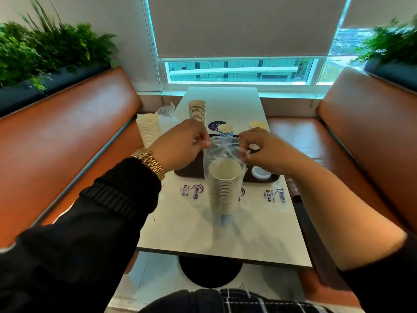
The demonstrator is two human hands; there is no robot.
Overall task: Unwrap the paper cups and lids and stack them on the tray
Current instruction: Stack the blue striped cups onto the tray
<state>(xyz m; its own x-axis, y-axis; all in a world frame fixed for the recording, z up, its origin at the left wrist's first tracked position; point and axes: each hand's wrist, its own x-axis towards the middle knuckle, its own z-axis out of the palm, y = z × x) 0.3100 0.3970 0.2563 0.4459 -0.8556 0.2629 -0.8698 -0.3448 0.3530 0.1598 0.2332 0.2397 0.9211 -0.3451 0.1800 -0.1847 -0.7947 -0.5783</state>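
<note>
Mid-unwrap here. Left hand pinching one side of the clear plastic sleeve, right hand pinching the other side, pulling the mouth of the bag apart right above the wrapped cup stack. Fingers on both sides curled tight on plastic, nothing loose or relaxed.

Stack standing upright on the white table, just in front of the dark tray, bag open at the top and white cup interior showing. Bottom of the sleeve looks bluish, hard to tell what's down there.

Already on or by the tray: a lid at the right end, a blue-printed cup at the far edge. Further back, a tall patterned cup stack, and a white cup stack off to the left near some crumpled plastic. Flat printed wrappers lying on the table too.

What could go wrong, guessing from the setup:
- Nothing holding the stack itself, only the bag. Uneven tug = whole tower tipping toward the tray or off the table edge.
- Thin plastic, could rip suddenly and jerk the hands into the blue cup behind.
- Sliding the sleeve up instead of down probably lifts the top cups and splits the stack.
- Loose wrappers underneath look slippery, base could skate.
</note>
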